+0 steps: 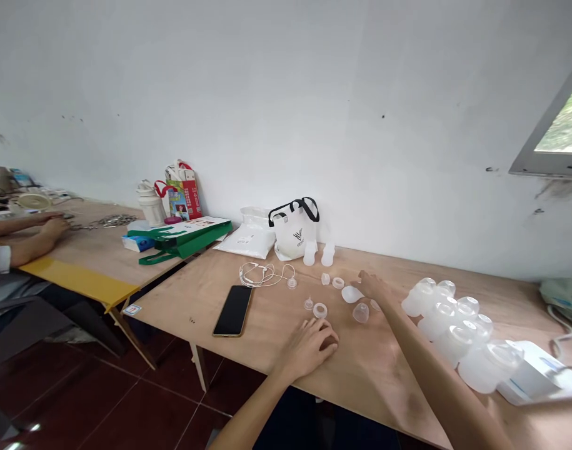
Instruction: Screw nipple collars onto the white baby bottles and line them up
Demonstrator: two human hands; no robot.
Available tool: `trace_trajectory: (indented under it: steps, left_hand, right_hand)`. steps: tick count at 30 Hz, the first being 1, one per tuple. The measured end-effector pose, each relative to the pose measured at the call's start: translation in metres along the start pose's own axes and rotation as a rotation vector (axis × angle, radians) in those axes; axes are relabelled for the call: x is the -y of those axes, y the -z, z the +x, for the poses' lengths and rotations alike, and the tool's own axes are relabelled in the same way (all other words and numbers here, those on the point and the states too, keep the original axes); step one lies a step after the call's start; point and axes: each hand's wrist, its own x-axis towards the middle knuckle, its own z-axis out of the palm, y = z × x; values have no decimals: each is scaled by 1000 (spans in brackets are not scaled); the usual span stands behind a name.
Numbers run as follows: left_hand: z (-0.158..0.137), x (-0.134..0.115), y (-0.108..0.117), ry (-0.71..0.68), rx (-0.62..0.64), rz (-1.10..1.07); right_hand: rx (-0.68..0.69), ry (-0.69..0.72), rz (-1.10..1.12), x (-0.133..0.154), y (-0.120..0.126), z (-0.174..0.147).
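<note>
My left hand (310,345) lies on the wooden table (267,325) with its fingers spread and loosely bent, holding nothing. Just beyond its fingertips are a clear ring (320,310) and a clear nipple (309,303). My right hand (372,286) reaches further out, its fingers closed at a frosted white baby bottle (351,294) that is tilted low over the table; part of the grip is hidden. A clear dome cap (361,312) lies nearer me. Another ring (338,283), a small clear piece (326,279) and a second nipple (292,282) lie to the left.
Several capped bottles (454,340) and a white device (536,372) stand at right. Two bottles (327,254) stand by a white bag (292,236) and a plastic packet (249,239). Earphones (262,275) and a phone (232,310) lie left. Another person's hands (51,228) rest at a neighbouring table.
</note>
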Motion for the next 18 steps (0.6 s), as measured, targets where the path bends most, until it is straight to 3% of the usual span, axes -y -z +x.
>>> trace_trajectory:
  steps: [6,12,15,18]
  left_hand:
    - [1,-2,2,-3,7,-5]
    - [0,-2,1,-7,-8,-28]
    - [0,1,-4,2,-60,-101]
    - [3,5,-8,69,-184,-218]
  right_hand:
    - [-237,188,104,12,5,-14]
    - [-373,449,148,33,-4,-66]
    - [-402,538,136,42,-11,-92]
    - [-515,602,114,46,-15,-109]
